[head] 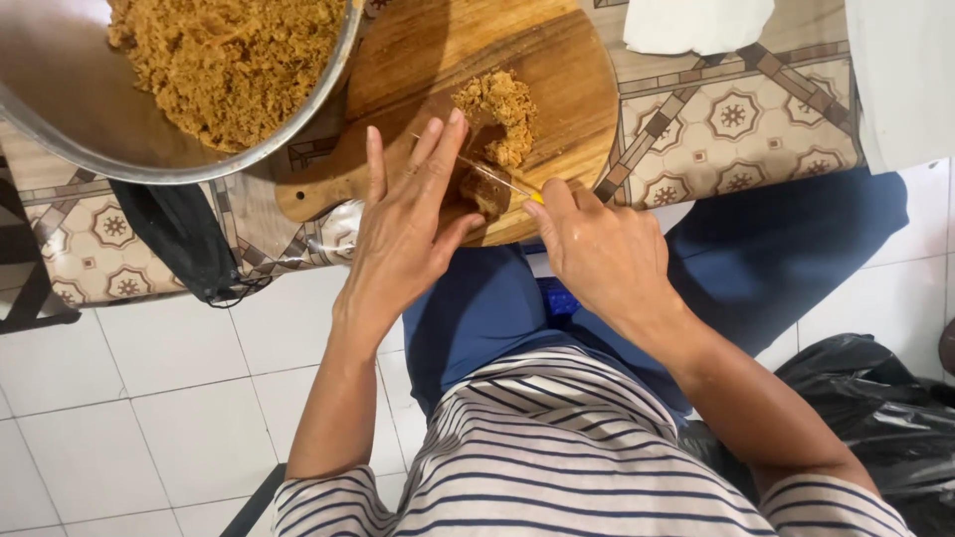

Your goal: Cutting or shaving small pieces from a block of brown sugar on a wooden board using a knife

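Head view: a knife [494,180] is gripped by the right hand [597,249], fingers clamped on its handle, blade pointing toward ten o'clock over a brown block [487,191] on the round wooden board [557,80]. The left hand [403,234] is held flat, fingers straight and apart, thumb touching the block. Shredded pieces [502,109] are heaped at twelve o'clock.

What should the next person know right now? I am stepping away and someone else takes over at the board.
Left hand: fingers flat, steadying the dark brown block on the round wooden cutting board.
Right hand: grips the yellow-handled knife, blade on the block.
Done: a shaved brown pile on the board; more in the metal bowl.
Left: the rest of the block.
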